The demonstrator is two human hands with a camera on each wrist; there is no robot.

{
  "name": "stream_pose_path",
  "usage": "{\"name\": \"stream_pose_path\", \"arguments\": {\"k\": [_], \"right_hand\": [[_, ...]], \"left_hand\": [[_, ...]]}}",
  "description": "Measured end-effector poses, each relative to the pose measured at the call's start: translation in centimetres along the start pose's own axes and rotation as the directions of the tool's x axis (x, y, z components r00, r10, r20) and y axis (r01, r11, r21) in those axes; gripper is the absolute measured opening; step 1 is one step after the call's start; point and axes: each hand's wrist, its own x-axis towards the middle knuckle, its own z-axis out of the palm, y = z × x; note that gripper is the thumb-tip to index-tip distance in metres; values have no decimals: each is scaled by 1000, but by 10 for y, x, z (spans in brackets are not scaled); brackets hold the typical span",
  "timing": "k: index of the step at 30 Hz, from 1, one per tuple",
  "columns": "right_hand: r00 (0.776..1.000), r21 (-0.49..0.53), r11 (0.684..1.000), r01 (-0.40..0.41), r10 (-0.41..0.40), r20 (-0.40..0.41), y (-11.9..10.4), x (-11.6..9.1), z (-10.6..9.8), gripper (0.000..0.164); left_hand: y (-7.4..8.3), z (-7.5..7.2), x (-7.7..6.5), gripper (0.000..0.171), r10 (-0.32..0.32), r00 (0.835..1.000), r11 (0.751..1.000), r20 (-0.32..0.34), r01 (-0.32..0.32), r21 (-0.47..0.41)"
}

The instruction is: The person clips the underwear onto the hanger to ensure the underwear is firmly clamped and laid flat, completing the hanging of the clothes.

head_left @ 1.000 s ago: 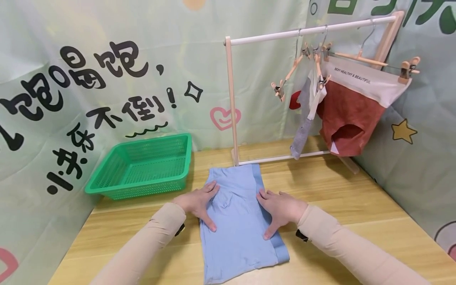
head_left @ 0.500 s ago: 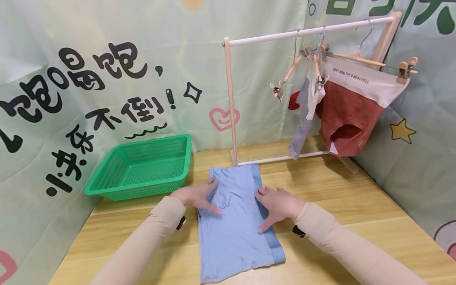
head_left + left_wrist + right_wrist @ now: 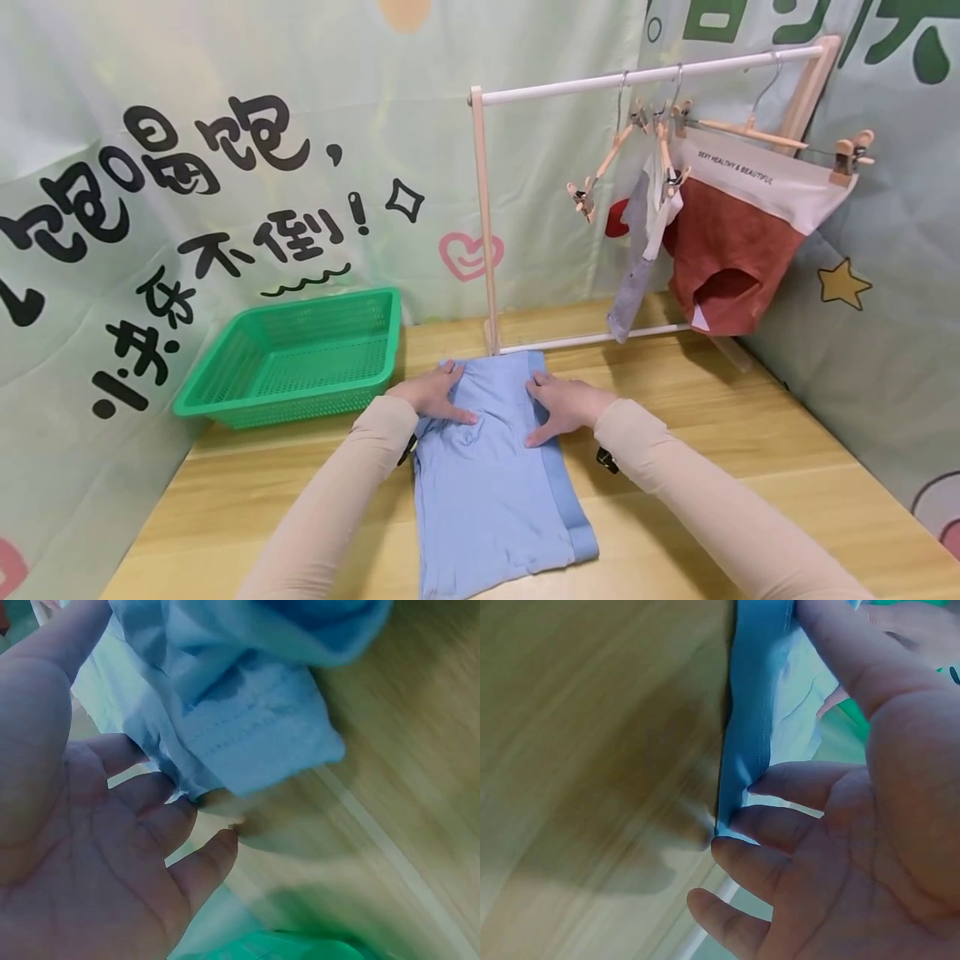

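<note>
Light blue underpants (image 3: pixel 498 508) lie folded flat on the wooden table, the darker waistband (image 3: pixel 566 500) along their right side. My left hand (image 3: pixel 429 393) touches the far left edge, fingers spread and thumb over the cloth. Across from it, my right hand (image 3: pixel 566 404) rests at the waistband, thumb apart from the fingers. In the left wrist view, the left fingertips meet the hem beside a loose, raised fold of cloth (image 3: pixel 255 727). The right wrist view has the right fingertips along the waistband edge (image 3: pixel 751 697), with the little finger beyond the cloth.
A green plastic basket (image 3: pixel 322 392) stands at the back left. Behind the underpants is a clothes rack (image 3: pixel 483 208) with clip hangers, carrying rust-red underpants (image 3: pixel 731 250) and a greyish garment (image 3: pixel 633 275). Printed cloth walls (image 3: pixel 337 50) enclose the table.
Both hands have slid away from me, toward the far end of the blue underpants. The right thumb has moved up the cloth beside the waistband. The underpants stay flat, shifted slightly left in view.
</note>
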Motion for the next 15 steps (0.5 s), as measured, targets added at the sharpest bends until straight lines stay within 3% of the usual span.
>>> {"name": "stream_pose_path", "arguments": {"k": [8,15], "right_hand": [[999,-35,999,19,-20,-26,-7,-8,-12,104],[992,-65,997,52,-59,-113,-22,-23,-50,95]], "left_hand": [[3,-1,-2,115,-7,1000,1000,-10,7,-17],[5,0,0,116,-34,999,999,-6,34,-6]]}}
